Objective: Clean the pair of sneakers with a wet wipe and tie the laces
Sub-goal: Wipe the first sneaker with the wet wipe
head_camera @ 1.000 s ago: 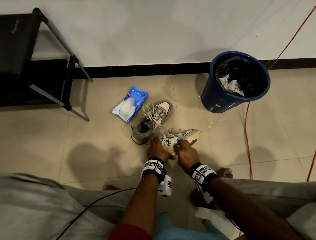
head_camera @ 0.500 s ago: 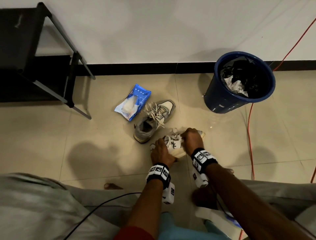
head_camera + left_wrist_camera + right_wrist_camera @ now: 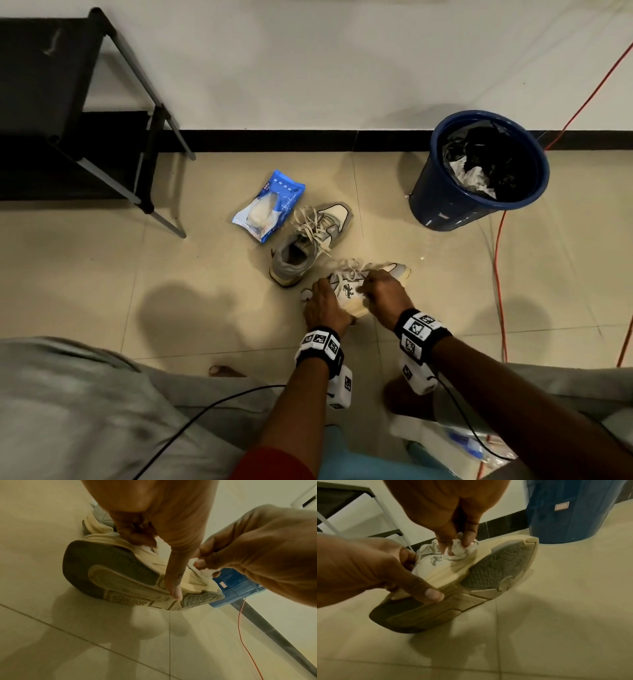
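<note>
the left hand [image 3: 373, 566] grips the near sneaker [image 3: 496, 572] by its heel, thumb hooked under the sole, tilting it on its side just off the floor. the right hand [image 3: 453, 507] pinches a balled wet wipe [image 3: 457, 550] against the upper — best to rub in short strokes while the heel stays braced. beyond lie the second sneaker [image 3: 308, 240], laces loose, the wipes pack [image 3: 267, 207] and the bin [image 3: 445, 195].

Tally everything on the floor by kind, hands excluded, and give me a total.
Sneakers: 2, one tipped on its side in the hands, one upright beside it
Wet wipe packs: 1, blue
Crumpled wet wipes in use: 1
Blue bins: 1
Black folding frames: 1
Orange cables: 1
Total: 7
</note>
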`<state>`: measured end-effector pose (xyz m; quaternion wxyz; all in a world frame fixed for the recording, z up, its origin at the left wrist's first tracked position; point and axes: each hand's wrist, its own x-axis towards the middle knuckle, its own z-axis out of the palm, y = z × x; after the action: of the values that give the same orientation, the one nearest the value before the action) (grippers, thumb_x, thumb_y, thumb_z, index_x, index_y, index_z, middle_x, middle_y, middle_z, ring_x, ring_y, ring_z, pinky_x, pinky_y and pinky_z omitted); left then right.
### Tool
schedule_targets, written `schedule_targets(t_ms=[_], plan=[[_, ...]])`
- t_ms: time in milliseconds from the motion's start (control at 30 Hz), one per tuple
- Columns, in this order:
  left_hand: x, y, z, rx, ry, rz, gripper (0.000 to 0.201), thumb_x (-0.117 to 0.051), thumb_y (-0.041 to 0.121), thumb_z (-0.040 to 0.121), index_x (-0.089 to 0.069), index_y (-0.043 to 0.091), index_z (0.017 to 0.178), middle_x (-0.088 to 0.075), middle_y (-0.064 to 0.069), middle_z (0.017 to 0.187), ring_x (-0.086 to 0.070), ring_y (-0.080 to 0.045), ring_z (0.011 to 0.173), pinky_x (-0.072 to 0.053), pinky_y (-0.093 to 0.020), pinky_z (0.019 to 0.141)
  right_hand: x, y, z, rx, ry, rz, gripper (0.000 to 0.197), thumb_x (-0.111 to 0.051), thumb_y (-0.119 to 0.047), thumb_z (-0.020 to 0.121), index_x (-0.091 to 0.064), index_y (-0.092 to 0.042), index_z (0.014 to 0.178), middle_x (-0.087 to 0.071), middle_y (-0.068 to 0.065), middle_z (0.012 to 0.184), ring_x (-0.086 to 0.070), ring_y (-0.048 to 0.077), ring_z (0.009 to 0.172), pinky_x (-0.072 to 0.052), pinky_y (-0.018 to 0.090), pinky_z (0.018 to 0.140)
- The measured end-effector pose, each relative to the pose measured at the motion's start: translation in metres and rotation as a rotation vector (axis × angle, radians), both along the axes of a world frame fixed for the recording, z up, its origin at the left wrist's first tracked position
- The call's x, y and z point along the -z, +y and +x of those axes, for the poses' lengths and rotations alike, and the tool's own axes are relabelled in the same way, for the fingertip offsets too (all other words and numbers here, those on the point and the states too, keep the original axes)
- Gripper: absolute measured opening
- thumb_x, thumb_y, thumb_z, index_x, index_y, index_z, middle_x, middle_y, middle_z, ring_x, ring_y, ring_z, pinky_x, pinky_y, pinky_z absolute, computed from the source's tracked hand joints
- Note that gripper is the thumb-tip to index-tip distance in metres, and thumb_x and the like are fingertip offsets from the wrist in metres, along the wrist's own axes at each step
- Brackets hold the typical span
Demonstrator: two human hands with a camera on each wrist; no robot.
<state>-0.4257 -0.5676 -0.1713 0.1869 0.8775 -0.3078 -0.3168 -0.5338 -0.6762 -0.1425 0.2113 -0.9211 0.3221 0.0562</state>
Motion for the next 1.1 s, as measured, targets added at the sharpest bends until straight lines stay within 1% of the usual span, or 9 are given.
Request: schedule_targets(t_ms=[133, 267, 367, 500, 600, 733, 833, 967, 1100], plan=[[0.001, 0.002, -0.001, 0.015, -0.006, -0.011, 0.106, -0.096, 0.044, 0.045, -0.039, 0.011, 0.128, -0.049, -0.007, 0.131, -0.050, -0.029, 0.121, -0.045, -0.039, 0.092, 0.004, -0.026, -0.016, 0.327, -0.014, -0.088, 0.016, -0.070, 0.002, 0.067, -0.076, -0.005, 0.079, -0.062, 0.017, 0.079, -0.060, 0.036, 0.078, -0.046, 0.031, 0.064], [0.000, 0.001, 0.001, 0.009, 0.001, -0.014, 0.104, -0.096, 0.043, 0.046, -0.040, 0.010, 0.128, -0.050, -0.008, 0.131, -0.050, -0.030, 0.121, -0.044, -0.039, 0.093, 0.008, 0.000, -0.018, -0.024, -0.027, -0.068, 0.031, -0.073, 0.006, 0.063, -0.075, -0.004, 0.092, -0.062, 0.016, 0.089, -0.060, 0.035, 0.084, -0.052, 0.035, 0.063], [0.001, 0.001, 0.003, -0.001, 0.018, -0.031, 0.106, -0.097, 0.045, 0.043, -0.041, 0.010, 0.126, -0.051, -0.008, 0.130, -0.052, -0.030, 0.119, -0.045, -0.041, 0.090, 0.006, -0.020, -0.028, 0.313, -0.071, -0.096, 0.031, -0.075, 0.005, 0.064, -0.075, -0.005, 0.093, -0.062, 0.017, 0.088, -0.060, 0.037, 0.083, -0.051, 0.034, 0.068], [0.001, 0.000, 0.004, 0.003, 0.020, -0.023, 0.104, -0.096, 0.044, 0.042, -0.042, 0.011, 0.125, -0.052, -0.007, 0.130, -0.053, -0.030, 0.118, -0.046, -0.041, 0.089, 0.010, -0.002, -0.029, 0.002, -0.038, -0.105, 0.029, -0.074, 0.004, 0.065, -0.075, -0.005, 0.092, -0.061, 0.015, 0.088, -0.059, 0.035, 0.085, -0.052, 0.034, 0.065], [0.002, -0.001, 0.007, -0.002, 0.042, -0.021, 0.107, -0.097, 0.045, 0.041, -0.041, 0.012, 0.126, -0.052, -0.008, 0.131, -0.052, -0.030, 0.119, -0.046, -0.040, 0.091, 0.009, -0.015, -0.032, 0.339, -0.092, -0.054, 0.027, -0.073, 0.002, 0.066, -0.075, -0.004, 0.092, -0.063, 0.018, 0.090, -0.060, 0.036, 0.086, -0.049, 0.031, 0.071], [0.003, -0.002, 0.009, -0.021, 0.056, -0.017, 0.108, -0.097, 0.043, 0.042, -0.041, 0.011, 0.129, -0.052, -0.009, 0.133, -0.051, -0.031, 0.121, -0.046, -0.041, 0.093, 0.014, 0.002, -0.032, 0.049, -0.043, -0.096, 0.027, -0.068, 0.002, 0.067, -0.075, -0.006, 0.092, -0.062, 0.017, 0.087, -0.061, 0.037, 0.081, -0.050, 0.034, 0.066], [0.002, -0.003, 0.012, -0.018, 0.066, -0.015, 0.109, -0.097, 0.044, 0.041, -0.040, 0.012, 0.129, -0.051, -0.009, 0.133, -0.051, -0.031, 0.121, -0.047, -0.042, 0.093, 0.009, -0.006, -0.033, 0.371, -0.075, -0.069, 0.025, -0.068, 0.001, 0.069, -0.074, -0.006, 0.092, -0.062, 0.016, 0.090, -0.060, 0.036, 0.085, -0.046, 0.030, 0.069], [0.002, -0.003, 0.013, -0.019, 0.074, -0.005, 0.109, -0.097, 0.043, 0.042, -0.040, 0.011, 0.130, -0.051, -0.010, 0.134, -0.052, -0.032, 0.121, -0.046, -0.042, 0.094, 0.006, 0.019, -0.025, 0.019, -0.037, -0.116, 0.030, -0.076, 0.006, 0.055, -0.075, -0.006, 0.082, -0.062, 0.016, 0.081, -0.062, 0.036, 0.074, -0.051, 0.033, 0.056], [0.001, -0.006, 0.018, -0.003, 0.097, 0.014, 0.113, -0.096, 0.044, 0.044, -0.037, 0.011, 0.135, -0.047, -0.012, 0.138, -0.049, -0.034, 0.125, -0.046, -0.045, 0.098, 0.000, 0.012, -0.020, 0.316, -0.075, -0.065, 0.027, -0.072, 0.006, 0.053, -0.073, -0.004, 0.078, -0.059, 0.017, 0.076, -0.059, 0.035, 0.068, -0.047, 0.031, 0.055]])
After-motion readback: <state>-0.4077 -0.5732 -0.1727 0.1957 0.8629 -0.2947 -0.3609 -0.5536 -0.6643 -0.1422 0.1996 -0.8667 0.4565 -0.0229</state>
